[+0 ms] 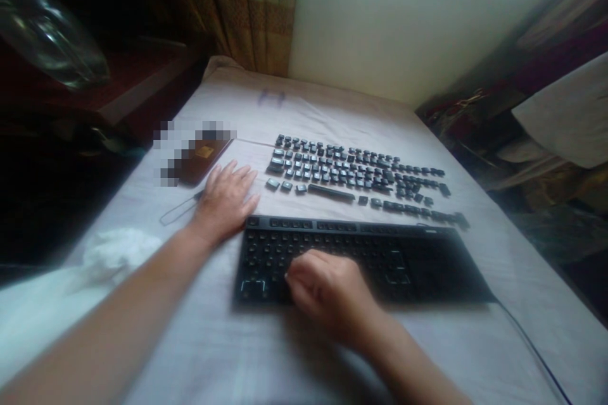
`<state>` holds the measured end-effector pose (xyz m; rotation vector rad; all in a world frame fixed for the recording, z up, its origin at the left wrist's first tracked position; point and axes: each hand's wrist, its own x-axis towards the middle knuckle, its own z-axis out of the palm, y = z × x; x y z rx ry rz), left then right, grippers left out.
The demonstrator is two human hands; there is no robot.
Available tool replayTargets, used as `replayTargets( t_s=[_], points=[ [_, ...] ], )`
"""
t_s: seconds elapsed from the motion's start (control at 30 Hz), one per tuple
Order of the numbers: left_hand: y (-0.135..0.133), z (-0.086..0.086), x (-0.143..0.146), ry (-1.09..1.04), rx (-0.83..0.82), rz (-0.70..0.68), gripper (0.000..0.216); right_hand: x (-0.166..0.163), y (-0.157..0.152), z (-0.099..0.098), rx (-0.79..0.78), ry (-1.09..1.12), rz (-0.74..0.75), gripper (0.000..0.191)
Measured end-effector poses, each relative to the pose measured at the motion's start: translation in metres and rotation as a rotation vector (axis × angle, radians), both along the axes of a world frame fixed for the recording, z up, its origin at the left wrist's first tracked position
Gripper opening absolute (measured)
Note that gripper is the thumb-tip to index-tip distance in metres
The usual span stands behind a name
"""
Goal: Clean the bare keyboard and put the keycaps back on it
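Note:
A black keyboard (437, 266) with its keycaps taken off lies across the near part of the sheet. My right hand (327, 281) is closed over its left middle part, fingers curled inward; whatever may be in them is hidden. Flat on the sheet, with fingers spread, my left hand (225, 196) rests by the keyboard's upper left corner. Beyond the keyboard, loose keycaps (332, 171) are laid out in rows much like a keyboard layout. The long space bar keycap (331, 192) lies among the nearer ones.
A brown phone-like object (202, 158), partly pixelated, lies left of the keycaps. Near my left wrist is a thin bent wire (178, 210). A crumpled white cloth (121, 250) sits at the left. The keyboard's cable (532, 345) runs off to the lower right.

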<state>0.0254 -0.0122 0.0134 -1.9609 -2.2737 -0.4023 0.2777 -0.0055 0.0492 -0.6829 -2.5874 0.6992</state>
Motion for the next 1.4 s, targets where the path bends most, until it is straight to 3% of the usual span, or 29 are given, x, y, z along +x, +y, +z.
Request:
replayTargets(
  t_s=[0.27, 0.63, 0.93, 1.17, 1.4],
  points=[
    [-0.001, -0.002, 0.0, -0.014, 0.038, -0.015, 0.054, -0.007, -0.003, -0.001, 0.024, 0.005, 0.025, 0.014],
    [0.0, -0.001, 0.0, -0.015, 0.028, -0.014, 0.055, -0.017, -0.006, -0.006, 0.208, -0.072, 0.032, 0.018],
    [0.0, -0.001, 0.001, -0.009, 0.03, -0.015, 0.054, -0.017, -0.002, -0.003, 0.142, -0.115, 0.044, 0.016],
    [0.0, -0.001, 0.001, -0.015, 0.027, -0.006, 0.054, -0.021, -0.002, 0.002, -0.03, 0.035, 0.082, 0.014],
    [0.0, -0.001, 0.002, -0.006, 0.02, -0.003, 0.054, -0.037, -0.005, -0.004, 0.027, 0.015, 0.101, 0.014]
  ],
)
